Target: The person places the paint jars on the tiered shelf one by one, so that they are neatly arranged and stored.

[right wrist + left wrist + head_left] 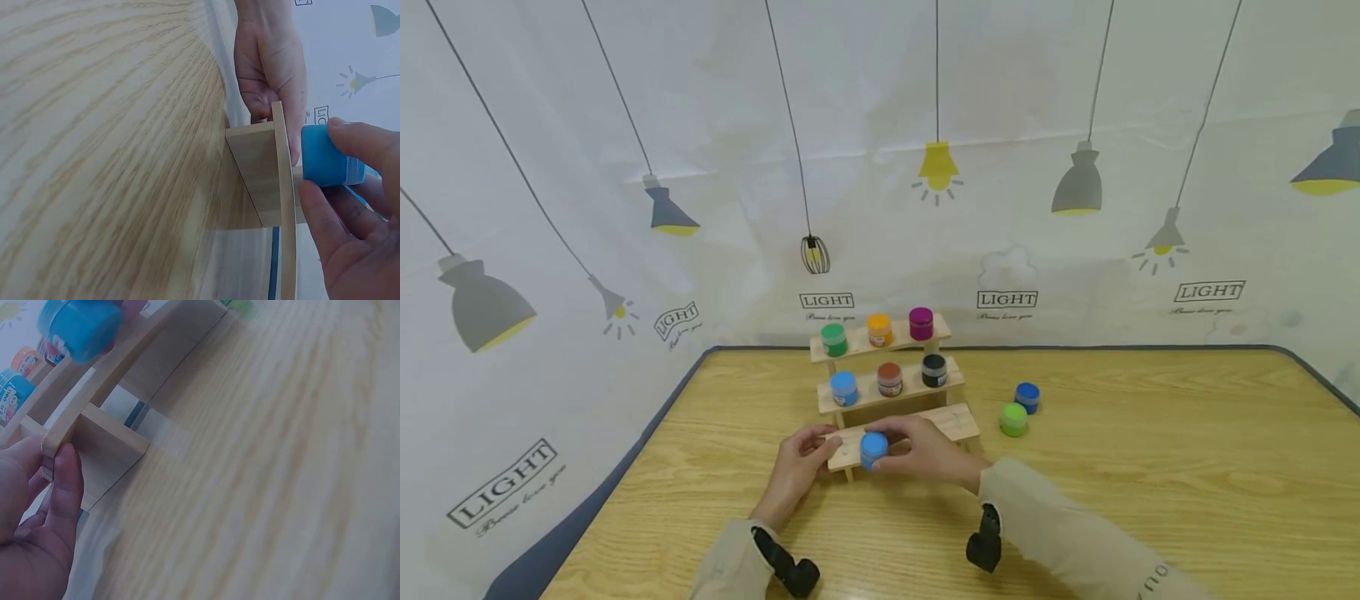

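My right hand (927,452) pinches a small light blue jar (874,450) between thumb and fingers at the left part of the lowest step (953,423) of a three-tier wooden rack. In the right wrist view the jar (324,156) sits close over the step's board (285,187). My left hand (795,467) grips the left end of that same step, its thumb on top. The left wrist view has those fingers (65,487) wrapped about the board's end, with the jar (81,328) blurred above the step.
On the middle tier stand light blue (844,389), brown (890,379) and black (934,371) jars. The top tier bears green (833,340), orange (879,331) and purple (921,323) ones. Right of the rack, dark blue (1027,398) and lime green (1013,420) jars stand on the table (1150,467).
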`<state>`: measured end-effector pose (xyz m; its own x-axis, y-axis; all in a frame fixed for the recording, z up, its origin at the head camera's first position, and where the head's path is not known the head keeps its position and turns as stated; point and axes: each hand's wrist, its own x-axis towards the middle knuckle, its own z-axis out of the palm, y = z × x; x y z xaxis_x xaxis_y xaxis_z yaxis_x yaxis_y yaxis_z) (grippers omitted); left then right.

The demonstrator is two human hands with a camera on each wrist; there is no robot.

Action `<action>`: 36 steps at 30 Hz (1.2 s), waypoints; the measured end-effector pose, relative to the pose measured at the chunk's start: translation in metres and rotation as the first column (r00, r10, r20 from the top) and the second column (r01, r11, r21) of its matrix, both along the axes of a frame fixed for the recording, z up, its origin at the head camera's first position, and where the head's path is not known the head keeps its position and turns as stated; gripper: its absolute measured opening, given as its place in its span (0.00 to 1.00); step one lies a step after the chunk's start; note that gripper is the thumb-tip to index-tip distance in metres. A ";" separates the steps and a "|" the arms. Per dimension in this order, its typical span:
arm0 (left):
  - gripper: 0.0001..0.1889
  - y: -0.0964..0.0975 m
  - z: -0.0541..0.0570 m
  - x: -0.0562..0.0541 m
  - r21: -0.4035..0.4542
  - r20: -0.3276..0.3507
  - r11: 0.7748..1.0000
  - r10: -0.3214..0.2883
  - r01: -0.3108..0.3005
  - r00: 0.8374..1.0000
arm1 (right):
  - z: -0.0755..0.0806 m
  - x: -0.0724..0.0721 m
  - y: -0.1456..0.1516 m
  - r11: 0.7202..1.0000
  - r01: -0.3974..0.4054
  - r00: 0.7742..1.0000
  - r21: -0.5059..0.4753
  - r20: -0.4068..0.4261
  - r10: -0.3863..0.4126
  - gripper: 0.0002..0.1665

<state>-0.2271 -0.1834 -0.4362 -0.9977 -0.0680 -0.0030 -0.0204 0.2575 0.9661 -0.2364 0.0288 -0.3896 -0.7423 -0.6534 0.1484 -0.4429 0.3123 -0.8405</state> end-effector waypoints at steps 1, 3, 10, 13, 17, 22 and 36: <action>0.18 0.000 0.000 0.000 0.003 0.003 1.000 -0.001 0.001 1.000 | 0.000 0.001 -0.003 1.000 0.003 1.000 0.000 0.008 -0.003 0.26; 0.18 0.000 0.001 0.001 0.007 0.003 1.000 -0.004 0.004 1.000 | 0.000 0.001 -0.008 1.000 0.008 1.000 0.000 0.012 -0.008 0.26; 0.17 0.000 0.000 0.000 0.019 -0.005 1.000 -0.012 0.012 1.000 | 0.000 -0.002 -0.018 1.000 0.015 1.000 -0.007 0.016 -0.015 0.25; 0.17 0.000 -0.001 -0.001 0.023 -0.015 1.000 -0.015 0.015 1.000 | -0.001 -0.004 -0.020 1.000 0.018 1.000 -0.004 0.019 -0.018 0.24; 0.17 0.000 -0.002 -0.001 0.023 -0.031 1.000 -0.020 0.021 0.999 | -0.003 -0.006 -0.022 1.000 0.024 1.000 0.008 0.010 -0.024 0.24; 0.18 -0.001 -0.003 -0.001 0.027 -0.034 0.999 -0.027 0.028 0.999 | -0.003 -0.008 -0.024 0.999 0.031 1.000 0.021 0.005 -0.031 0.24; 0.17 -0.001 -0.003 -0.001 0.028 -0.028 0.999 -0.020 0.021 0.999 | -0.001 -0.009 -0.025 0.997 0.058 0.998 0.049 0.035 -0.060 0.21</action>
